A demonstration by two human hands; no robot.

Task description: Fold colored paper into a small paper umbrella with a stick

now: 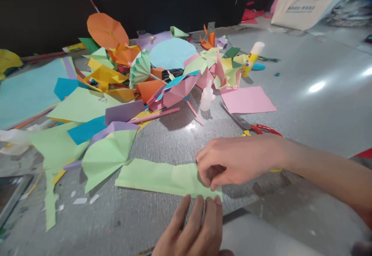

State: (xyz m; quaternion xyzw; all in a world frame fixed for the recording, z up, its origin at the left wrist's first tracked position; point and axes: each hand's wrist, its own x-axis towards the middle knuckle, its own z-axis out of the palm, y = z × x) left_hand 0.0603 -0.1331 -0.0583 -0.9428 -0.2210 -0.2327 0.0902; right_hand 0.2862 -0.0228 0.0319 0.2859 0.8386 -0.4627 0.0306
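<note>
Both at one end of green strip [162, 176]: right hand [235, 159] pinching, left hand [194, 229] flat.

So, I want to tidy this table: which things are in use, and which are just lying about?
In use: green paper strip, pinched at its right end by the right hand, left hand fingertips at its near edge.
Lying about: scissors, glue stick, small bottle, pink sheet, green paper fan, orange paper circle.

Craft workspace, grey table [305, 105] heaped with coloured paper [139, 70], scissors [247, 126], glue stick [252, 58]
</note>
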